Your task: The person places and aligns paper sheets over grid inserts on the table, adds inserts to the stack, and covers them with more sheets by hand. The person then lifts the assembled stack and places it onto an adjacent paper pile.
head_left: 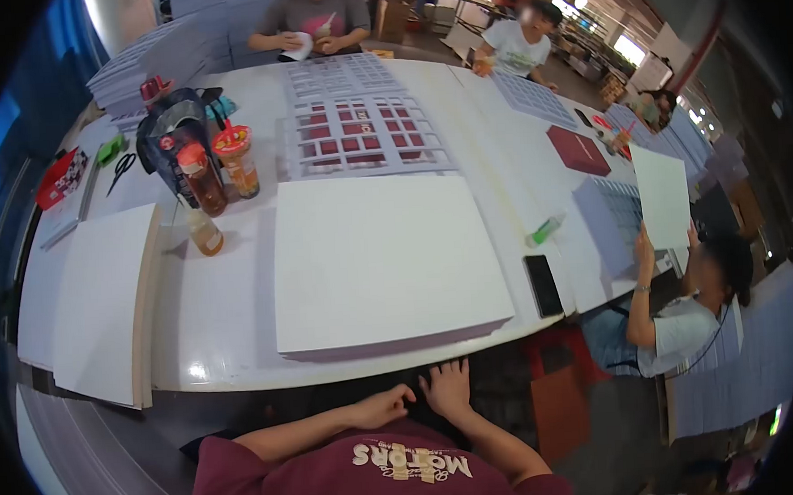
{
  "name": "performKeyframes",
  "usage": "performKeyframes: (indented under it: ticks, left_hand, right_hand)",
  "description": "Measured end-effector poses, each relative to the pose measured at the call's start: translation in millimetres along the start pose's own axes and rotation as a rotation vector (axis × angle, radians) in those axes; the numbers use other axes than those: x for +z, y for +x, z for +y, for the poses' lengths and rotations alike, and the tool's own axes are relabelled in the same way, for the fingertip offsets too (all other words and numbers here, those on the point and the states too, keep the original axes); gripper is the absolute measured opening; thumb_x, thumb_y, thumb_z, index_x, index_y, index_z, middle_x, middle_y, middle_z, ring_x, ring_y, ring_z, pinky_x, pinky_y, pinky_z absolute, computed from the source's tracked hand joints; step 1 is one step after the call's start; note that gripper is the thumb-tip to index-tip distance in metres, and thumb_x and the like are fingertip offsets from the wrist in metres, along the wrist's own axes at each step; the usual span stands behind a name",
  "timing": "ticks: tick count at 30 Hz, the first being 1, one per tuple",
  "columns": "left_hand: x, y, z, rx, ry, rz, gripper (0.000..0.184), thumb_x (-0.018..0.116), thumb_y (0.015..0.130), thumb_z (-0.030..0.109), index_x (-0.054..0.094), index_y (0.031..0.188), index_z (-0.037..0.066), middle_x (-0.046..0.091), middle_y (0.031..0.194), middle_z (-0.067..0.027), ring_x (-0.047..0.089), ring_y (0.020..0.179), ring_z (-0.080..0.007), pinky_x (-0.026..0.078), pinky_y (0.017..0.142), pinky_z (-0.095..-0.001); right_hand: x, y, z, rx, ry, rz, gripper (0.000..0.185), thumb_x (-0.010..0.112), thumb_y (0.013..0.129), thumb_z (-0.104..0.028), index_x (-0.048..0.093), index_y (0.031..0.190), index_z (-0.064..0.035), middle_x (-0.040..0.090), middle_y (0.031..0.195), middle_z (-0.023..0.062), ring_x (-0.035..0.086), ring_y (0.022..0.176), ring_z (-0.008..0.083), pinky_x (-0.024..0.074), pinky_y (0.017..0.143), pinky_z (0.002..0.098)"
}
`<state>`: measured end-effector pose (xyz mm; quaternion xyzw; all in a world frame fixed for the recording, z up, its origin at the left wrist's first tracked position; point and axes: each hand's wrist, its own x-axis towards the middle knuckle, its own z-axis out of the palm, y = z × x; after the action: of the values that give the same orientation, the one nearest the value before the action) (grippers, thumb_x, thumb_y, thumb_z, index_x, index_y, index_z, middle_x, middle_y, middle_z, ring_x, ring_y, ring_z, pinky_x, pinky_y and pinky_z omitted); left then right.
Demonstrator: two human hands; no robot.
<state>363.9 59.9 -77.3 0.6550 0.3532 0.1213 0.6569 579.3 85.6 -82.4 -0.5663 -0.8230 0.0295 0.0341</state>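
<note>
My left hand [384, 409] rests in front of my body, below the table edge, its fingers loosely bent and nothing visible in them. Beside it, my right hand [448, 390] has its fingers spread, with the tips close to the table's front edge. Nothing is in that hand. Nearest to both hands is a thick stack of white sheets or boards [383, 253], lying flat on the white table [213, 347]. Behind the stack are white grid-like frames [368, 128], with dark red pieces showing through the openings.
On the left stand a red-capped bottle [202, 179], a drink cup [238, 162], a small amber bottle [204, 232], scissors [122, 170] and another stack [103, 303]. A phone [543, 285] and green bottle [546, 230] lie right. A person there holds a white sheet [663, 198]; others sit farther back.
</note>
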Motion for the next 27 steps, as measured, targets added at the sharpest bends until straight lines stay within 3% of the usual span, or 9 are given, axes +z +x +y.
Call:
performKeyframes:
  ticks: [5, 8, 10, 11, 16, 19, 21, 24, 27]
  left_hand:
    - [-76.7, -70.1, 125.7, 0.202, -0.193, -0.102, 0.025, 0.057, 0.099, 0.015, 0.058, 0.121, 0.002, 0.065, 0.112, -0.0081, 0.06, 0.104, -0.014, 0.047, 0.094, -0.0298]
    - [-152.4, -82.5, 174.9, 0.316, 0.124, 0.398, 0.017, 0.056, 0.099, 0.011, 0.063, 0.111, 0.001, 0.069, 0.097, -0.0045, 0.064, 0.094, -0.0131, 0.049, 0.089, -0.031]
    - [-211.9, -67.0, 177.3, 0.331, -0.035, 0.721, 0.022, 0.053, 0.101, 0.019, 0.064, 0.108, 0.002, 0.069, 0.093, -0.0047, 0.064, 0.086, -0.0123, 0.05, 0.079, -0.0287]
    - [-245.9, -59.2, 173.5, 0.317, -0.013, 0.836, 0.026, 0.051, 0.102, 0.023, 0.064, 0.109, 0.002, 0.069, 0.093, -0.0049, 0.063, 0.085, -0.0107, 0.049, 0.076, -0.0272]
    - [-392.9, -12.4, 111.7, 0.073, 0.15, 1.195, 0.027, 0.05, 0.102, 0.024, 0.061, 0.115, 0.004, 0.067, 0.096, -0.0042, 0.062, 0.086, -0.0115, 0.05, 0.076, -0.0276]
    - [-472.8, 13.3, 61.2, -0.209, 0.0, 1.218, 0.034, 0.052, 0.099, 0.029, 0.057, 0.121, 0.004, 0.065, 0.101, -0.0083, 0.062, 0.09, -0.0167, 0.05, 0.079, -0.0316]
    - [-499.8, 29.9, 49.9, -0.444, -0.175, 1.294, 0.038, 0.053, 0.097, 0.03, 0.055, 0.123, 0.001, 0.064, 0.101, -0.0099, 0.061, 0.093, -0.0195, 0.05, 0.081, -0.0334]
    - [-520.9, 42.2, 31.2, -0.434, -0.498, 1.259, 0.039, 0.054, 0.095, 0.027, 0.054, 0.119, -0.003, 0.064, 0.106, -0.0168, 0.06, 0.085, -0.0204, 0.05, 0.071, -0.0336]
    - [-531.4, 47.2, 15.9, -0.371, -0.682, 1.171, 0.031, 0.053, 0.093, 0.02, 0.058, 0.109, -0.007, 0.067, 0.103, -0.0226, 0.062, 0.072, -0.0221, 0.052, 0.061, -0.0366]
  right_hand:
    - [14.2, 15.2, 2.4, -0.381, 0.178, 0.054, 0.019, 0.068, 0.082, -0.03, 0.069, 0.082, -0.0118, 0.069, 0.075, 0.0083, 0.066, 0.071, 0.0249, 0.0488, 0.075, 0.0413]
    - [2.0, 24.7, -8.6, -0.466, 0.328, -0.135, 0.017, 0.066, 0.084, -0.027, 0.07, 0.089, -0.0108, 0.071, 0.082, 0.009, 0.068, 0.079, 0.0279, 0.0539, 0.069, 0.0414]
    - [10.4, 28.2, -6.9, -0.562, 0.588, -0.128, 0.018, 0.065, 0.085, -0.024, 0.07, 0.095, -0.0098, 0.072, 0.088, 0.0095, 0.069, 0.084, 0.0295, 0.0561, 0.07, 0.0411]
    - [4.6, 27.1, -5.3, -0.607, 0.585, -0.238, 0.026, 0.063, 0.089, -0.024, 0.068, 0.11, -0.0089, 0.072, 0.101, 0.0112, 0.069, 0.093, 0.0292, 0.0559, 0.081, 0.0406]
    - [-30.7, 6.0, 31.2, -0.187, 0.986, -0.738, 0.038, 0.062, 0.093, -0.032, 0.062, 0.127, -0.0167, 0.067, 0.117, 0.0115, 0.066, 0.103, 0.0288, 0.0519, 0.09, 0.0402]
    - [-30.9, 2.4, 50.1, -0.074, 0.939, -0.592, 0.036, 0.062, 0.092, -0.031, 0.063, 0.126, -0.0191, 0.068, 0.118, 0.0099, 0.066, 0.101, 0.0294, 0.0519, 0.087, 0.04]
    - [-16.8, 1.9, 50.8, -0.3, 0.678, -0.359, 0.027, 0.065, 0.088, -0.025, 0.068, 0.113, -0.0139, 0.071, 0.102, 0.0087, 0.068, 0.089, 0.0266, 0.0534, 0.075, 0.0375]
    - [-4.1, 2.4, 39.3, -0.197, 0.798, -0.02, 0.012, 0.072, 0.078, -0.015, 0.073, 0.088, -0.0108, 0.066, 0.073, 0.0089, 0.064, 0.061, 0.0302, 0.0515, 0.059, 0.0389]
    - [13.9, 3.2, 37.4, -0.161, 0.654, 0.113, 0.009, 0.072, 0.075, -0.014, 0.071, 0.083, -0.0112, 0.065, 0.07, 0.0096, 0.063, 0.061, 0.0311, 0.0502, 0.058, 0.041]
